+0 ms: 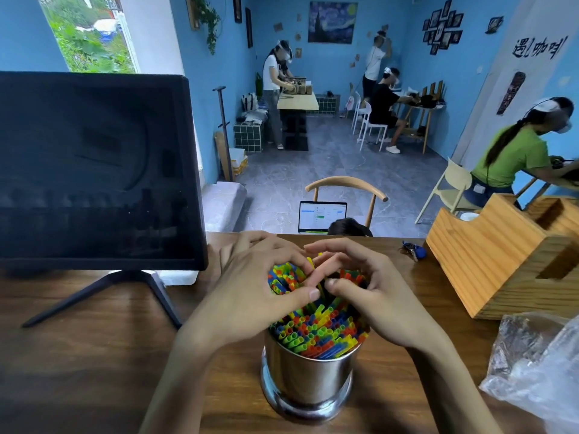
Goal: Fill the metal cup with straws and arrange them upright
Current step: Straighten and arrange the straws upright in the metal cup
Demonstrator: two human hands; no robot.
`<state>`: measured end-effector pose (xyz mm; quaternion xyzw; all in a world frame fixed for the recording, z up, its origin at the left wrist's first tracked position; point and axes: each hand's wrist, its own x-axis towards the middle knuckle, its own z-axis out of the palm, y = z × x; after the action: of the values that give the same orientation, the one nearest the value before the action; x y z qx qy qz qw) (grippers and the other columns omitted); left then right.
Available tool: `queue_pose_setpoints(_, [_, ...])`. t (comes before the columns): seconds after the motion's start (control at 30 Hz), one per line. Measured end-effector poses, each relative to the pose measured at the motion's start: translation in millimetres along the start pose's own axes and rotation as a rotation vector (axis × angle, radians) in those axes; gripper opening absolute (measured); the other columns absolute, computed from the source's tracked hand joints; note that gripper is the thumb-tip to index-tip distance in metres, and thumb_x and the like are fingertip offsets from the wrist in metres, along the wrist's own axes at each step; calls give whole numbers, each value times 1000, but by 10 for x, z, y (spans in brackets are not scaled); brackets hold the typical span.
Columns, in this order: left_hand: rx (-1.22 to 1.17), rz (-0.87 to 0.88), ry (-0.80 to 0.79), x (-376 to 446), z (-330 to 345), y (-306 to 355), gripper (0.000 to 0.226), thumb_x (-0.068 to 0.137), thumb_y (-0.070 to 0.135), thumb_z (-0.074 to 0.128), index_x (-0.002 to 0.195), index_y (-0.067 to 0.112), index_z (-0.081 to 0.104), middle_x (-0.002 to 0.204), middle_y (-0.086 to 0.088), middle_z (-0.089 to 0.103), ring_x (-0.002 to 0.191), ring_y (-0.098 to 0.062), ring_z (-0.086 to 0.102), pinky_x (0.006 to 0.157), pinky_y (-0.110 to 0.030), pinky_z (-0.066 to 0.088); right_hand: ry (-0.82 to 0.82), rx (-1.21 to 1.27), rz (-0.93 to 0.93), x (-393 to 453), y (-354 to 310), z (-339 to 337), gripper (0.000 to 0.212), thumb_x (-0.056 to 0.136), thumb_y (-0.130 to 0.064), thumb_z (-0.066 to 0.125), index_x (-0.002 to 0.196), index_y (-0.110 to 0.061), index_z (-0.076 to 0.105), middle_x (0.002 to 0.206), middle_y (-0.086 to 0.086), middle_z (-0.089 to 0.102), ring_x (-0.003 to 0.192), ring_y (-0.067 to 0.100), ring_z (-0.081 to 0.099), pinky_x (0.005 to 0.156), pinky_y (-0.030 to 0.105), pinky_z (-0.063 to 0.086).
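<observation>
1. The metal cup stands upright on the wooden surface, at 6 o'clock from the frame's centre.
2. The straws pack it, long axes vertical, open ends up; the far ones rise taller and lean a little.
3. The left hand curls round the taller straws from 9 o'clock, gripping them.
4. The right hand curls round them from 3 o'clock.
5. A dark monitor sits at 9 o'clock, a wooden box at 3 o'clock, a clear plastic bag at 4 o'clock.
6. Beyond lies a blue-walled room with people at tables.
</observation>
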<state>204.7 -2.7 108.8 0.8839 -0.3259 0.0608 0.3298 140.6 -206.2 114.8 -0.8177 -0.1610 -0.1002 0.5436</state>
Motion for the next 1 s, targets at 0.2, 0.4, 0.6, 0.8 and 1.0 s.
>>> queue_pose_setpoints(0.2, [59,7,25,-12,24,34,17,77,58,71,87,47,65,114,34,54,121,2,30,93,-7,9,10,106,-2,27,33,5,48,84,-2,53,127,-23,59,87,3,78,102,13,67,96,14,43])
queue_pose_setpoints(0.4, [73,36,26,7,66,22,16,77,60,67,88,50,63,117,34,54,126,0,31,98,-9,5,13,174,-2,42,72,13,50,85,0,51,130,-21,55,87,8,77,103,16,68,100,21,44])
queue_pose_setpoints(0.6, [2,-18,-44,7,27,46,41,62,80,67,91,52,73,124,47,43,129,5,25,105,-24,14,0,119,4,27,78,8,53,81,2,51,127,-25,55,84,3,77,105,12,65,97,14,43])
queue_pose_setpoints(0.8, [-27,-33,-12,16,54,77,17,73,60,79,83,47,75,118,42,57,128,3,29,104,-27,18,14,131,-25,23,97,-11,57,83,1,51,130,-29,54,90,4,80,119,16,63,108,28,43])
queue_pose_setpoints(1.0, [-140,-7,239,25,34,97,23,72,64,63,85,48,73,111,34,62,123,-1,44,103,-31,35,108,177,-70,-2,84,16,45,89,-4,65,131,-19,56,111,5,75,117,22,67,102,31,51])
